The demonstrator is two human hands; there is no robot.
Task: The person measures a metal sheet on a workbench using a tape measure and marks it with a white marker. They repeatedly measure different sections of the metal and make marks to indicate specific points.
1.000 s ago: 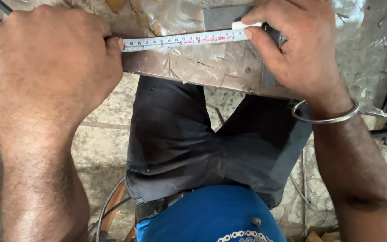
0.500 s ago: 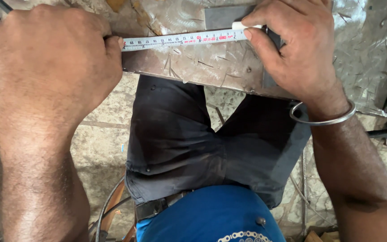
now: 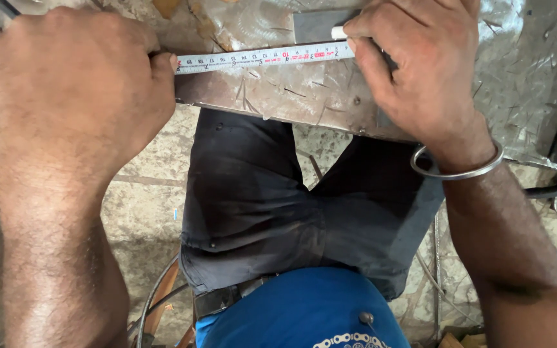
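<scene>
Pinching tape measure: both hands.

A white measuring tape with black and red marks lies stretched flat, running left-right across a scratched grey metal sheet.

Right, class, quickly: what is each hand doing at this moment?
Left hand: closed, pinning the tape measure against the metal sheet.
Right hand: closed on a white marker at the tape.
</scene>
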